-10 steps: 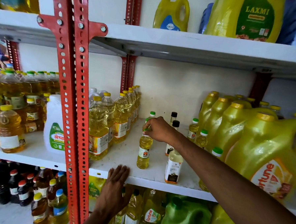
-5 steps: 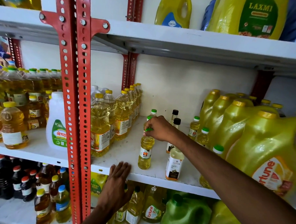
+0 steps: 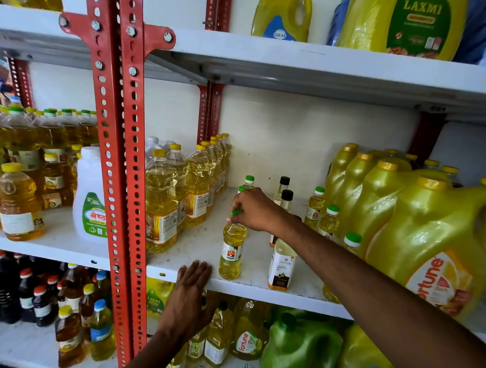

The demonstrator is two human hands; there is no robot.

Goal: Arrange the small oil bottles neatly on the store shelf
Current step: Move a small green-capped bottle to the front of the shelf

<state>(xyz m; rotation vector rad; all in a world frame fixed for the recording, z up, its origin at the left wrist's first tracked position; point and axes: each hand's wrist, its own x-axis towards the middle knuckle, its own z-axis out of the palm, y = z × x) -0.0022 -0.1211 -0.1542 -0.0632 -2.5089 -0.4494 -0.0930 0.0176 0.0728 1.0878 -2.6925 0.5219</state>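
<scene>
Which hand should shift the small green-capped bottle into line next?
Right. The right hand already pinches the cap of the small oil bottle; the left hand is flat on the shelf edge, bracing.

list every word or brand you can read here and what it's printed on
"LAXMI": big yellow jug, top shelf
"GULAB": smaller yellow jug, top shelf
"fortune": large jug, middle shelf right
"fortune": bottle, bottom shelf
"LAXMI": pouch, bottom shelf
"COCONUT OIL": white-labelled bottle
Small bottle under the right hand: label too small to read
White jug: script too blurred to read
</scene>
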